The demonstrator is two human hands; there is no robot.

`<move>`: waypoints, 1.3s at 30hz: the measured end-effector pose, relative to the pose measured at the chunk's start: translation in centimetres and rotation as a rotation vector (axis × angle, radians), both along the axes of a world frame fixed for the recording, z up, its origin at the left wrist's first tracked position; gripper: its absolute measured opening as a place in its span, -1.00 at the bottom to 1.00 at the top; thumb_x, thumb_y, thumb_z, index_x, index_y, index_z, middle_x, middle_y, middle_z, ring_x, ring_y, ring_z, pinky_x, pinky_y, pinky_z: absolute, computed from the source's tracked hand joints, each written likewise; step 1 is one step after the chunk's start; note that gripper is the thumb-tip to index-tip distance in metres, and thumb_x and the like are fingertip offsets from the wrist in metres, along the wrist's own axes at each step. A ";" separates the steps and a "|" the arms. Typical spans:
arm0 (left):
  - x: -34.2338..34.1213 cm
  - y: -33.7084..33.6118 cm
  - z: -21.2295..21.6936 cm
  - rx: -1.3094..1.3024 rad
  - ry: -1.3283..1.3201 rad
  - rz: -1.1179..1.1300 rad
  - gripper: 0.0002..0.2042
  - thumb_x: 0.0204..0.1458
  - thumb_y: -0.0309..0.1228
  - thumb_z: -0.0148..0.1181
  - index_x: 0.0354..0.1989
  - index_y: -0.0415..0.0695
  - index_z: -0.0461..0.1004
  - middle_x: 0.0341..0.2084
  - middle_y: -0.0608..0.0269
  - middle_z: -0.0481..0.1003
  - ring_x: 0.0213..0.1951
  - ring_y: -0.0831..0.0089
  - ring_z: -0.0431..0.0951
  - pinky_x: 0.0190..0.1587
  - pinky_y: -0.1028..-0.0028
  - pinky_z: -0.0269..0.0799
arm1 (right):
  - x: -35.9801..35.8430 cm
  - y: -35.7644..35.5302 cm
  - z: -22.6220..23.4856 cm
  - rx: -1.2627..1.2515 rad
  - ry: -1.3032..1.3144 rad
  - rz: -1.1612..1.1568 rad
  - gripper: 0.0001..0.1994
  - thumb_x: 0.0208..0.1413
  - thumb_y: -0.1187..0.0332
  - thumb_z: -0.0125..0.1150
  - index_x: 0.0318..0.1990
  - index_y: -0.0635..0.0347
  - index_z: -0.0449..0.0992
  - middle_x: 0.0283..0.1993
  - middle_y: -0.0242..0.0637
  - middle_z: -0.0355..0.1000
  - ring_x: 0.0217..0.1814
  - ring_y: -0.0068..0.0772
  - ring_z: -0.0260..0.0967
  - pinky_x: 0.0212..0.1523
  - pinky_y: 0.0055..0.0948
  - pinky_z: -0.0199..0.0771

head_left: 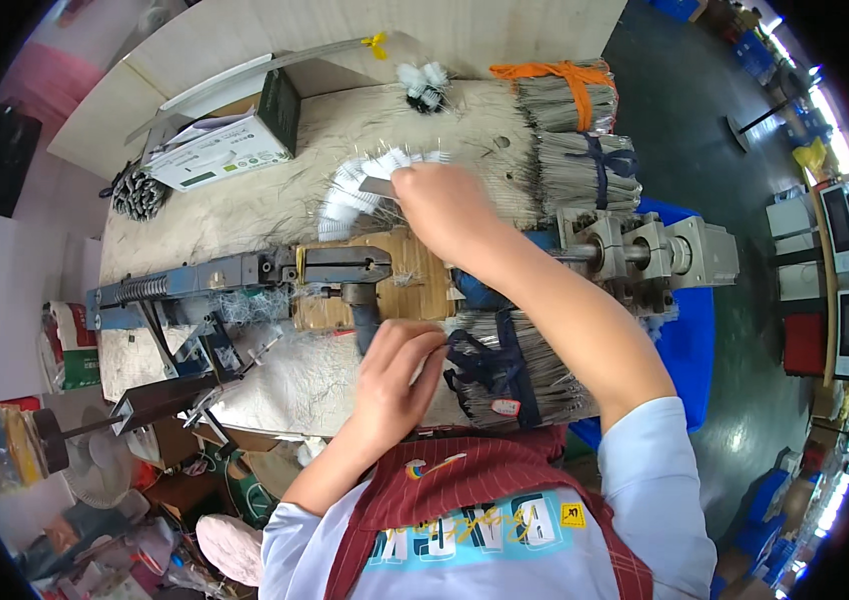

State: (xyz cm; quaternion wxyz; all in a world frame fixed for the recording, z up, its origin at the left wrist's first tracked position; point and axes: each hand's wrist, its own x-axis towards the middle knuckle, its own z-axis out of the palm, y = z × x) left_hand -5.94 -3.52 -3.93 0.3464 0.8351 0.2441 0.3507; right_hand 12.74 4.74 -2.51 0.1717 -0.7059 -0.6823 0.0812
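Note:
My right hand (442, 205) reaches out over the bench and grips a curved white bristle brush strip (357, 186) that fans to the left. My left hand (397, 372) rests near the front of the bench, fingers curled around a dark handle (365, 325) below a blue and grey metal machine (245, 275). A bundle of thin grey wires (520, 370) tied with a dark band lies just right of my left hand.
Other wire bundles lie at the back right, one tied orange (565, 92), one tied dark blue (590, 170). A grey motor unit (645, 255) sits at the right edge. A cardboard box (230, 145) and a small white brush (423, 85) stand at the back.

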 end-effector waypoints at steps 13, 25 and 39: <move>4.2 -0.4 -2.9 0.005 0.179 -0.130 -0.85 -0.03 -0.64 0.22 -0.26 -0.24 0.51 -0.22 0.09 0.52 -0.16 0.09 0.49 -0.10 0.27 0.42 | 7.6 -26.0 0.7 -0.380 0.236 -0.251 -0.76 0.06 0.24 0.27 -0.40 0.21 0.41 -0.39 -0.12 0.43 -0.26 0.04 0.42 -0.27 -0.10 0.41; 5.5 -1.2 0.8 -0.058 0.067 -0.249 -0.86 -0.04 -0.69 0.22 -0.28 -0.29 0.50 -0.30 0.06 0.54 -0.20 0.15 0.54 -0.12 0.32 0.44 | 10.9 -23.8 5.8 -0.155 0.092 -0.150 -0.87 0.00 0.44 0.27 -0.39 0.28 0.43 -0.42 -0.13 0.42 -0.34 -0.03 0.43 -0.39 -0.21 0.39; 6.6 -1.2 2.3 -0.444 0.125 -0.382 -0.67 0.26 -0.39 0.00 0.13 -0.28 0.37 -0.33 0.11 0.56 -0.27 0.29 0.56 -0.16 0.42 0.46 | 10.0 -20.0 8.5 0.242 0.257 0.163 -0.83 -0.12 0.50 0.28 -0.33 0.30 0.48 -0.34 -0.18 0.49 -0.31 -0.07 0.48 -0.35 -0.25 0.45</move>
